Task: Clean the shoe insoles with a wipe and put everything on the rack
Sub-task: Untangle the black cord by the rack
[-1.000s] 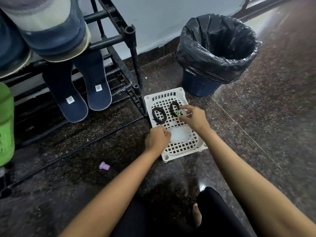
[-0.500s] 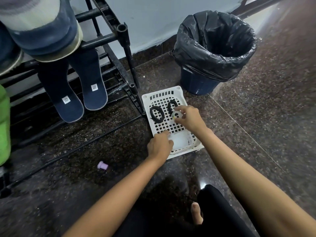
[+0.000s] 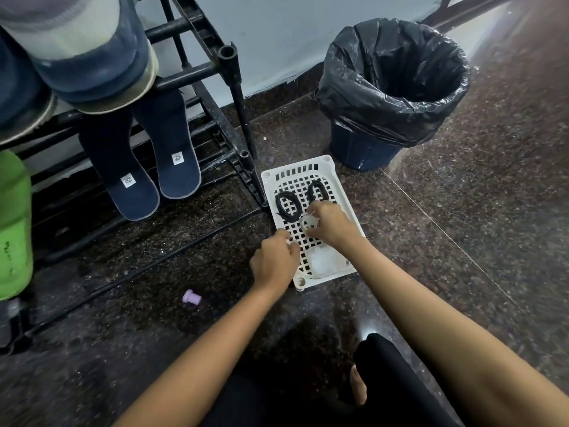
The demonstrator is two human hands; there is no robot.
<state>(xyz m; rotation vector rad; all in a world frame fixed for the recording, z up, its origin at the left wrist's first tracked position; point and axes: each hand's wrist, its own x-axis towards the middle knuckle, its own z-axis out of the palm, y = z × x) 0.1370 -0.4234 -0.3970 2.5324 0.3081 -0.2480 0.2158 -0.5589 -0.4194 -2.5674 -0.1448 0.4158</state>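
Observation:
Two dark blue insoles (image 3: 123, 171) (image 3: 177, 149) lean side by side on the lower bars of the black shoe rack (image 3: 197, 72). A white perforated tray (image 3: 338, 192) lies on the floor beside the rack. In it are two coiled black laces (image 3: 288, 206) (image 3: 317, 190) and a crumpled white wipe (image 3: 321, 261). My right hand (image 3: 332, 224) pinches a small white round piece (image 3: 308, 222) just above the tray's middle. My left hand (image 3: 274, 260) has its fingers curled at the tray's left rim.
Blue and cream shoes (image 3: 86, 57) sit on the rack's upper bars. A bin lined with a black bag (image 3: 391, 84) stands behind the tray. A small purple cap (image 3: 191, 296) lies on the dark stone floor. A green object (image 3: 14, 223) is at the left edge.
My right hand has carried the small white piece from beside the right lace toward the tray's middle. My left hand has shifted from near the wipe to the tray's left rim.

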